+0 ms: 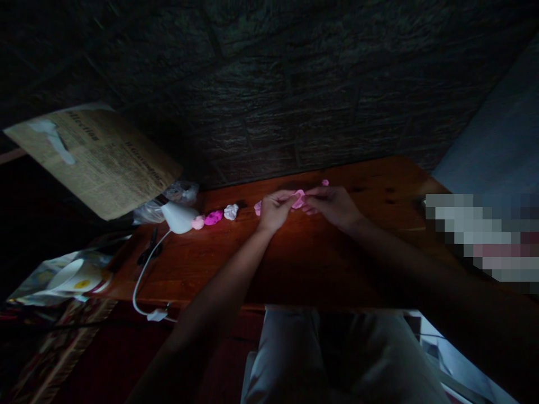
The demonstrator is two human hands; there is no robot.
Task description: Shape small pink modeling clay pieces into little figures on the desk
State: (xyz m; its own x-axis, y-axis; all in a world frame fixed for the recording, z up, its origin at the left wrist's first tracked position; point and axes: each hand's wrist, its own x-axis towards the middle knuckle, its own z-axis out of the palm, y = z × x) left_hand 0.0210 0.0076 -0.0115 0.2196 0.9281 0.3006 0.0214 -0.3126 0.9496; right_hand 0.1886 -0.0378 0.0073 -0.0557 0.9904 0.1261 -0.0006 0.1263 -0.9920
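Over the wooden table, a soft pink piece (298, 198) is pinched between my two hands; whether it is clay or paper I cannot tell. My left hand (274, 212) is closed on its left side, thumb and fingers together. From the right, my right hand (332, 206) grips the other side with its fingertips. Another pink lump (257, 208) lies partly hidden behind my left hand. Beyond my right hand sits a small pink bit (325, 183). Further left, a white crumpled lump (231, 211), a magenta lump (213, 217) and a pale pink lump (197, 222) lie in a row.
A white cone-shaped object (179, 217) with a cord stands at the table's left, near dark scissors (150, 251). Behind it are clear plastic (185, 192) and a newsprint-patterned sheet or shade (96, 163). A white cup (78, 275) is at far left. The dark wall (269, 95) borders the table (295, 264).
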